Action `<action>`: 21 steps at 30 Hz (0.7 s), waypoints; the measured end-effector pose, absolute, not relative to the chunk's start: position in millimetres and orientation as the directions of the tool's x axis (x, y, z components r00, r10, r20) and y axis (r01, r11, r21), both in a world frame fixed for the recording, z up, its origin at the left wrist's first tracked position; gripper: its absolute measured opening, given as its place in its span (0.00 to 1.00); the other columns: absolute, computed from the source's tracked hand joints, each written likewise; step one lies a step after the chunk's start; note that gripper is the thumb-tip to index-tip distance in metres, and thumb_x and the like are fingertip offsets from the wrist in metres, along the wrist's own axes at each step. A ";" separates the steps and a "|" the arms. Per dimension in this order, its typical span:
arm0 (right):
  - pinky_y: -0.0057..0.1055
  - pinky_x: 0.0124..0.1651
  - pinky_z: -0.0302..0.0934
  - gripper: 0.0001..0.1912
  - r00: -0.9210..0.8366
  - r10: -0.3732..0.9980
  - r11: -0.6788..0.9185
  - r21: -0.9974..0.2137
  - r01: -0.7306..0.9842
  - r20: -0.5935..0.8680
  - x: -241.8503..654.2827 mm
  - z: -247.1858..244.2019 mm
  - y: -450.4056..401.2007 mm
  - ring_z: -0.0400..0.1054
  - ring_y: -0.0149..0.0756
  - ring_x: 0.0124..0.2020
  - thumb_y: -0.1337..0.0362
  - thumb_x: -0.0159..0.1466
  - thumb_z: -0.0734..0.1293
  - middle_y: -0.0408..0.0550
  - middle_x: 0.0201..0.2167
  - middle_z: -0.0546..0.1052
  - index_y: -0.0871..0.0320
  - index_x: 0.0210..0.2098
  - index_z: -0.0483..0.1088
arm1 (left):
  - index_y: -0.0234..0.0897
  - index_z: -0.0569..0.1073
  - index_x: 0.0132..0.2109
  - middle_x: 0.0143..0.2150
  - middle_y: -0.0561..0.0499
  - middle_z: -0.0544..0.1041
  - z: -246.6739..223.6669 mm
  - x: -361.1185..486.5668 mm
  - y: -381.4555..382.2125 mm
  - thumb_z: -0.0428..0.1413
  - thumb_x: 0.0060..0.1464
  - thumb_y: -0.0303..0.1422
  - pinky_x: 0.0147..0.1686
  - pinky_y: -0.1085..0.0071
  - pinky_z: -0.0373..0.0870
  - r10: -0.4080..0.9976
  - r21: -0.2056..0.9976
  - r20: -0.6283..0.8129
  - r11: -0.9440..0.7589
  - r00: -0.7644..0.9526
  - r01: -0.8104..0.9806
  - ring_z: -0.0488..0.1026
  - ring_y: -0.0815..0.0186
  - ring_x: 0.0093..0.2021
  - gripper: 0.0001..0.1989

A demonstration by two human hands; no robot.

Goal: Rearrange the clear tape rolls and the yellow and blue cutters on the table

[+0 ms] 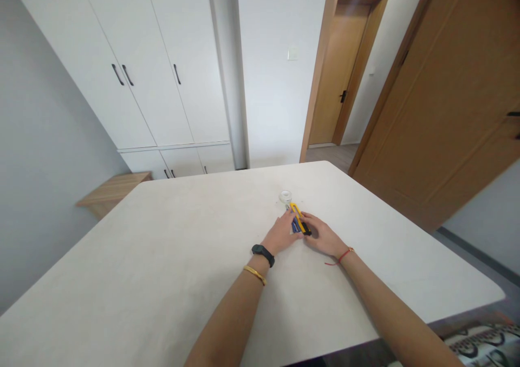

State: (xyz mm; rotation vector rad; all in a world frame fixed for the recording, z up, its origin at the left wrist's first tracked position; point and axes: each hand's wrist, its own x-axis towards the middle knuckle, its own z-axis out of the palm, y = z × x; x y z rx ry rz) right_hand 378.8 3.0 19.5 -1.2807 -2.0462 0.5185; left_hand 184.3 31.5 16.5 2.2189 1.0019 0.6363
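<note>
A yellow utility knife [299,218] is observed on the white table [170,248], angled across the area between both hands, its black end [306,230] toward the right hand; a blue packet [295,227], partly covered, is seen beneath and beside the knife; its contents cannot be made out. The right hand [323,236] is held narrow, with the fingers closed on the knife's black end; a hold on the knife is indicated. The left hand [280,234] is extended low over the table, its fingertips [291,221] placed against the blue packet beside the knife; whether anything is gripped by it cannot be determined. A small clear round object [285,197] is positioned just beyond the knife, near the left fingertips; its type cannot be told. A black wristwatch [263,255] and a gold bangle [255,274] are worn on the left wrist; a red string bracelet [345,255] is worn on the right. White cabinets [162,80] are recorded beyond the table; a wooden shelf [114,192] is seen at left; a wooden door [439,96] stands at right.
</note>
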 end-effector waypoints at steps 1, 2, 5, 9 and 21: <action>0.52 0.63 0.53 0.28 -0.282 0.895 0.445 -0.635 0.631 0.347 378.3 22.9 1.2 0.60 0.52 0.61 0.67 0.51 0.66 0.59 0.61 0.66 0.60 0.53 0.70 | 0.35 0.54 0.66 0.71 0.37 0.48 16.9 180.4 30.0 0.57 0.54 0.37 0.65 0.51 0.46 0.782 0.705 0.191 -0.529 0.593 0.471 0.44 0.56 0.70 0.36; 0.52 0.63 0.53 0.26 -0.259 0.887 0.456 -0.636 0.623 0.383 376.0 26.7 -1.3 0.61 0.52 0.61 0.66 0.52 0.67 0.58 0.60 0.67 0.59 0.52 0.70 | 0.34 0.54 0.66 0.71 0.37 0.49 17.8 175.4 27.4 0.57 0.54 0.37 0.66 0.52 0.47 0.783 0.711 0.213 -0.534 0.584 0.457 0.45 0.56 0.70 0.35; 0.48 0.58 0.58 0.16 -0.184 0.846 0.508 -0.651 0.564 0.500 352.0 37.5 -13.4 0.66 0.48 0.53 0.65 0.55 0.67 0.56 0.50 0.74 0.57 0.44 0.73 | 0.34 0.60 0.62 0.67 0.38 0.59 22.7 153.3 11.4 0.55 0.57 0.38 0.65 0.55 0.51 0.821 0.744 0.274 -0.511 0.502 0.431 0.55 0.58 0.67 0.29; 0.35 0.40 0.64 0.09 -0.159 0.903 0.430 -0.830 0.356 0.400 276.4 39.7 -37.2 0.68 0.37 0.32 0.59 0.61 0.64 0.46 0.28 0.74 0.56 0.28 0.70 | 0.38 0.67 0.53 0.54 0.43 0.73 30.1 110.2 -20.4 0.50 0.60 0.36 0.59 0.57 0.62 0.903 0.871 0.278 -0.381 0.328 0.310 0.69 0.60 0.56 0.16; 0.27 0.23 0.52 0.20 -0.037 0.992 0.120 -0.989 -0.091 0.123 188.7 17.8 -25.9 0.57 0.29 0.19 0.48 0.60 0.65 0.40 0.16 0.67 0.56 0.21 0.65 | 0.38 0.64 0.37 0.24 0.58 0.68 14.8 15.4 -53.7 0.50 0.57 0.41 0.26 0.73 0.64 0.988 0.983 0.147 -0.141 -0.042 0.119 0.66 0.70 0.23 0.10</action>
